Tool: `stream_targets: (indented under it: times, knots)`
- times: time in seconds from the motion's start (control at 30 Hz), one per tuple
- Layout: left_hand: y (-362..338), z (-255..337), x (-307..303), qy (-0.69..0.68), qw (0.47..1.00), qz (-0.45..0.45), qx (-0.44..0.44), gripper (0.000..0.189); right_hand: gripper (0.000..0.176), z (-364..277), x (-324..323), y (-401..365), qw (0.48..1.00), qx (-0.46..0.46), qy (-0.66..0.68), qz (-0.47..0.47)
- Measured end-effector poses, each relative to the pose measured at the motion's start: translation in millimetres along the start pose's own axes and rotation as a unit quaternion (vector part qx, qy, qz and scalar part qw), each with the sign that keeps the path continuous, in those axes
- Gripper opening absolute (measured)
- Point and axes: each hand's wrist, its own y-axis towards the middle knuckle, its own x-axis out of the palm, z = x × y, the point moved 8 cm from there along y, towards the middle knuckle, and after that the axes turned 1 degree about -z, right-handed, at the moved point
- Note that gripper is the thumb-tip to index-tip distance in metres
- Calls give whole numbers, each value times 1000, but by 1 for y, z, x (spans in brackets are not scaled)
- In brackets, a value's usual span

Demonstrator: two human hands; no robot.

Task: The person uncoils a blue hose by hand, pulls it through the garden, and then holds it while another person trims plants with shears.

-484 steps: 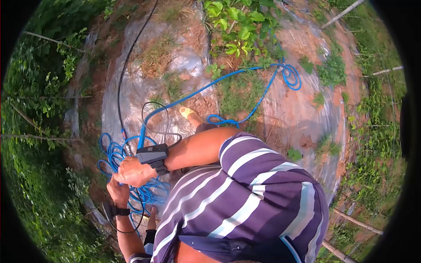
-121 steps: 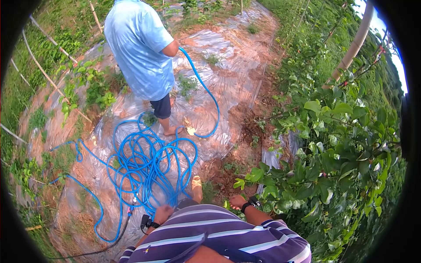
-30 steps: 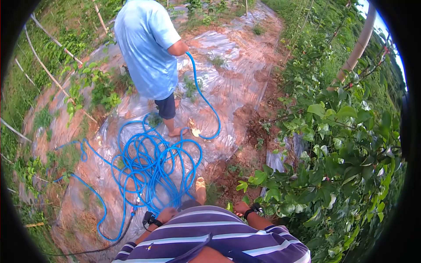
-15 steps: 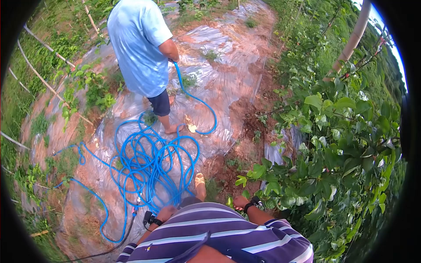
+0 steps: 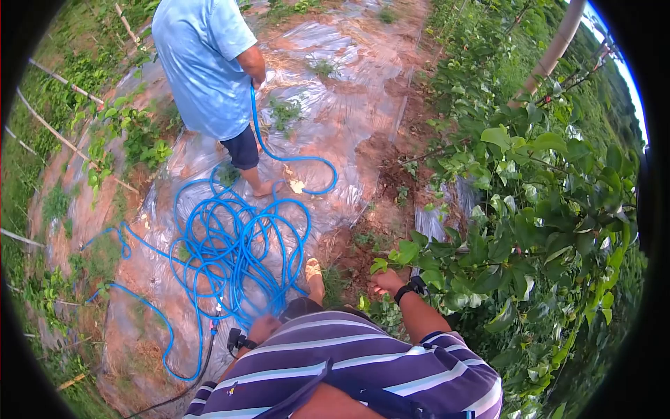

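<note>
My right hand (image 5: 386,282), with a dark band and a small black device at the wrist, is held out over the ground beside the leafy branches. Its fingers look curled in, and nothing shows in them. Close to my striped shirt, my left hand (image 5: 264,328) is smeared by motion, so its fingers cannot be read; a black device (image 5: 237,341) sits at that wrist. Just ahead of it, a tangled pile of blue hose (image 5: 241,244) lies on the ground. Further forward, another person in a light blue shirt (image 5: 202,66) holds one run of the hose.
Silvery plastic sheeting (image 5: 349,105) covers much of the reddish soil. Dense green bushes (image 5: 523,230) line the right, with a slanting pole (image 5: 555,56) among them. Plants and thin poles (image 5: 73,140) stand on the left. A black cable (image 5: 202,373) joins the hose near my left side.
My right hand has risen and moved forward from my body. My left hand has shifted slightly up. The view has turned a little, moving the person and hose leftward and up.
</note>
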Motion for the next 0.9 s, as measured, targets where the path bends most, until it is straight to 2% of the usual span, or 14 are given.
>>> stream_targets:
  times: [0.07,0.1,0.13,0.2,0.23,0.3,0.4,0.5,0.53,0.63,0.67,0.73,0.77,0.9]
  knots:
    - [5,-12,5,10,1000,-1,12,32,14,-56,-26,14,998,-38,-2,58]
    - [9,-15,6,20,1000,-2,19,31,14,-86,-35,17,997,-65,30,40]
    - [5,0,-2,14,999,2,-29,33,13,-117,-42,18,994,-91,60,21]
    - [10,3,-2,27,999,7,22,35,13,-173,-49,8,987,-140,69,36]
    - [11,11,-6,23,999,15,23,35,13,-199,-52,0,979,-179,83,52]
    - [7,16,-8,23,1000,9,-12,38,11,-232,-44,-14,976,-199,80,46]
    - [11,-7,-2,-6,999,15,-41,37,8,-245,-28,-23,973,-213,71,49]
    - [10,-14,-4,-1,999,39,-33,38,8,-208,-20,15,981,-170,89,-28]
    - [12,-18,-2,-2,999,37,-28,38,8,-205,-20,13,981,-173,89,-24]
    - [7,-27,-5,-27,997,40,-55,38,6,-200,-23,9,987,-128,90,24]
    - [8,-30,-5,-21,997,42,-66,38,6,-208,-35,11,986,-136,95,32]
    - [15,-43,-4,-28,997,45,-49,39,20,-233,-63,17,982,-166,64,69]
    - [18,-45,-5,-23,997,42,-54,39,30,-248,-79,17,975,-180,100,88]
    - [20,-20,-19,-12,997,42,-56,39,35,-322,-137,-7,945,-256,86,185]
